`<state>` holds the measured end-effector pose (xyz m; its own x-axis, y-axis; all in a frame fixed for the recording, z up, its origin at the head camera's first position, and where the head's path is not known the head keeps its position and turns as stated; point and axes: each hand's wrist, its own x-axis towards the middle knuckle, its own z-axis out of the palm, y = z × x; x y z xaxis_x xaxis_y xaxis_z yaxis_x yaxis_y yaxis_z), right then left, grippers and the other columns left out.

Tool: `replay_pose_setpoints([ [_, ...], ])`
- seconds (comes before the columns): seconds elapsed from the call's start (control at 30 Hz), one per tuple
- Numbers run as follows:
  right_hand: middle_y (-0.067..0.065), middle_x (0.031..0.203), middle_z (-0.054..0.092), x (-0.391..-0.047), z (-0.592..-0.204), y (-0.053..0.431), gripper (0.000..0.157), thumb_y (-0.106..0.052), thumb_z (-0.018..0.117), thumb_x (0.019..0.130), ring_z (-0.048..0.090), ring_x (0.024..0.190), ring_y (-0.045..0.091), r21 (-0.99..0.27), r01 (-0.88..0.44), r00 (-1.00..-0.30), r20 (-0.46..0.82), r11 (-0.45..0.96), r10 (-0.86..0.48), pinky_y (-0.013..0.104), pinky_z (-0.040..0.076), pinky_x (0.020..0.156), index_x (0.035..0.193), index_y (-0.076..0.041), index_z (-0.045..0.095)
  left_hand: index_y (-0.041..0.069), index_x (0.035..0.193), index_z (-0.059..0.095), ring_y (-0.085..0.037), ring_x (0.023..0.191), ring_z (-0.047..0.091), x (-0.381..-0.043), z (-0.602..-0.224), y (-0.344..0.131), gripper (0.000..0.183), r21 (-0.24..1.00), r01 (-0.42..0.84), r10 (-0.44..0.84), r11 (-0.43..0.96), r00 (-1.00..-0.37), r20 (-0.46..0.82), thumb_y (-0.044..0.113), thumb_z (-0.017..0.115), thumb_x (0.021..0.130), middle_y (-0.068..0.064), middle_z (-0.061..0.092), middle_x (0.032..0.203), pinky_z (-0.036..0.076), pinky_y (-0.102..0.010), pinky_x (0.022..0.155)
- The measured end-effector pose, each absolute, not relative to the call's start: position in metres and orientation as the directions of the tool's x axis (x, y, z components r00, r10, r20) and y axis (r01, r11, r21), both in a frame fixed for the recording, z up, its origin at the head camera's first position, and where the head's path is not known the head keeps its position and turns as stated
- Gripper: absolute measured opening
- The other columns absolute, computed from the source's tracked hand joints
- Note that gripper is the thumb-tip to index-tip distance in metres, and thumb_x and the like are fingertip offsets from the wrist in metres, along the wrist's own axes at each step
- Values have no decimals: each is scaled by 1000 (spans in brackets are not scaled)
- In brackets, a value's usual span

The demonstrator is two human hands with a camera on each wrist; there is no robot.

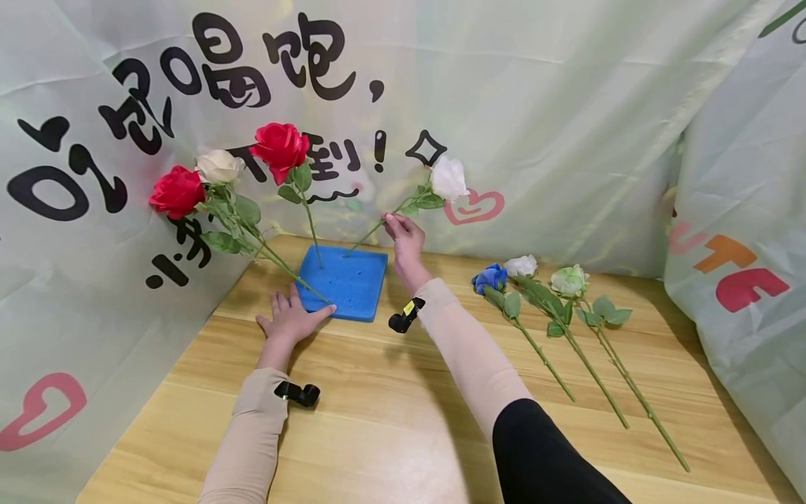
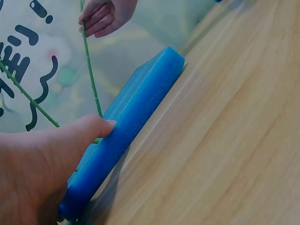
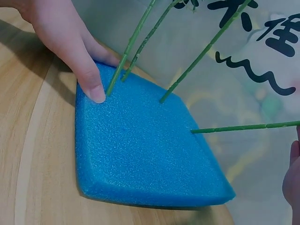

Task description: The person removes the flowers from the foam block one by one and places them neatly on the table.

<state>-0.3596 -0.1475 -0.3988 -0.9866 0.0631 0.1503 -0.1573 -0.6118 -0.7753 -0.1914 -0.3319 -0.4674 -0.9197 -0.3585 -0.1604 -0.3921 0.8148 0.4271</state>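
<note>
A blue foam block (image 1: 364, 288) lies flat on the wooden table. My left hand (image 1: 292, 323) rests at its left edge with fingers spread, its thumb pressing the near corner of the top. Close to that thumb, the stems of a red rose (image 1: 178, 192) and a cream rose (image 1: 219, 166) stand in the foam, leaning left. Another red rose (image 1: 280, 150) stands near the back edge. At the back right, my right hand (image 1: 408, 245) pinches the stem of a white rose (image 1: 448, 178) between thumb and fingers. That stem slants right, its lower end in the foam (image 3: 140, 150).
To the right on the table (image 1: 371, 406) lie a blue rose (image 1: 490, 278), another white rose (image 1: 521, 266) and a pale green rose (image 1: 569, 281), stems toward me. A printed fabric backdrop (image 1: 567, 140) hangs behind and on both sides.
</note>
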Motion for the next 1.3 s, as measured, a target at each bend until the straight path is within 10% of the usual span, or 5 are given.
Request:
replay_pose_setpoints([
  [0.4, -4, 72, 71, -361, -400, -144, 21, 1, 69, 87, 71, 74, 16, -778, -165, -986, 108, -607, 130, 39, 56, 92, 71, -11, 63, 5, 156, -11, -46, 148, -14, -192, -467, -332, 121, 417, -399, -363, 817, -917, -165, 83, 43, 80, -29, -14, 160, -8, -79, 105],
  [0.7, -4, 74, 70, -362, -402, -141, 20, -2, 68, 89, 66, 105, 44, -793, -156, -984, 70, -589, 166, 38, 55, 93, 73, -11, 61, 5, 155, -12, -45, 148, -14, -193, -468, -333, 123, 421, -399, -361, 815, -917, -169, 85, 42, 79, -29, -14, 160, -8, -79, 105],
  [1.13, 2, 76, 71, -363, -402, -143, 13, 0, 68, 88, 72, 81, 23, -807, -199, -976, 113, -556, 184, 35, 57, 88, 76, -4, 65, 6, 156, -11, -44, 149, -13, -193, -469, -333, 122, 421, -397, -363, 816, -918, -161, 84, 43, 79, -28, -14, 160, -8, -79, 106],
  [1.3, 15, 93, 76, -354, -393, -148, 17, -11, 70, 90, 72, 92, 23, -926, -267, -963, 251, -267, 92, 31, 55, 89, 95, 4, 73, 6, 156, -11, -44, 149, -14, -194, -470, -331, 125, 395, -393, -365, 831, -919, -146, 88, 41, 77, -27, -13, 161, -7, -79, 105],
])
